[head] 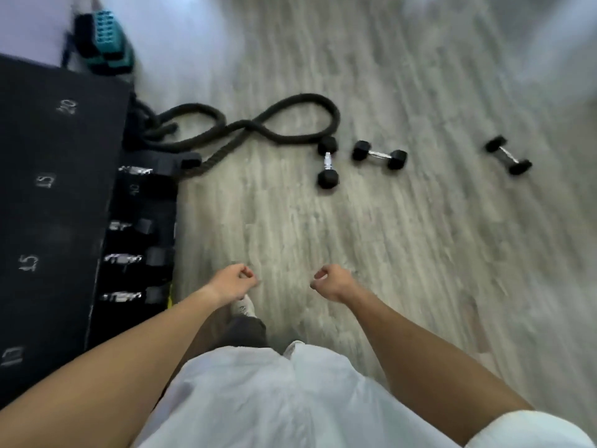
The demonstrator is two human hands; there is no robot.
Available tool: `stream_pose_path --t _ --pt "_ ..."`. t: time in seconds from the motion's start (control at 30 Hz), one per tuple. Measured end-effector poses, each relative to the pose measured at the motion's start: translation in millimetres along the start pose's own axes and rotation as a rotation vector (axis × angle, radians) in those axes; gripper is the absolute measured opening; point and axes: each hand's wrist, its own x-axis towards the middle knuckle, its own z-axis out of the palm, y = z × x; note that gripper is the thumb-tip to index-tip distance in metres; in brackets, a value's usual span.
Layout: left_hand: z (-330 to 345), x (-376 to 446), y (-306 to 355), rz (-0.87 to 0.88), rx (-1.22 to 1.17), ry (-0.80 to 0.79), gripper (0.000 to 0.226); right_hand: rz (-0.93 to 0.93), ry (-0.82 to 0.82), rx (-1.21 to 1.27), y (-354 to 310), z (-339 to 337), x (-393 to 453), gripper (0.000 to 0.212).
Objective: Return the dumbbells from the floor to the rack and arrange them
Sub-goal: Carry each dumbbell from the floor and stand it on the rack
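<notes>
Black dumbbells (328, 163), grey wood-grain floor (403, 253), teal block (106, 30).

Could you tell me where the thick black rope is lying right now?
In the head view, the rope lies looped on the floor upper-centre, running from the rack to the nearest dumbbell.

This is a gym or workout room. Three black hex dumbbells (328, 162) (379, 154) (508, 155) lie on a grey wood-look floor (403, 253) beside a coiled battle rope (252, 126). At the left edge stands a dark rack (55, 202) marked with weight numbers such as 20 and 15, more dumbbells stored on its lower tier.
</notes>
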Motion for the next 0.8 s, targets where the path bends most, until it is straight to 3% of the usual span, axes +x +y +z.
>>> stream_pose_path --t 0.2,0.53,0.8 --pt "56 69 136 0.104 0.164 -0.197 0.016 0.144 0.059 0.197 79 -90 22 0.037" --pt "130 211 356 0.183 0.388 -0.355 0.022 0.365 0.208 0.501 165 -264 80 0.029" --pt "191 274 529 0.248 0.517 -0.437 0.017 0.383 0.274 0.657 226 -396 134 0.017"
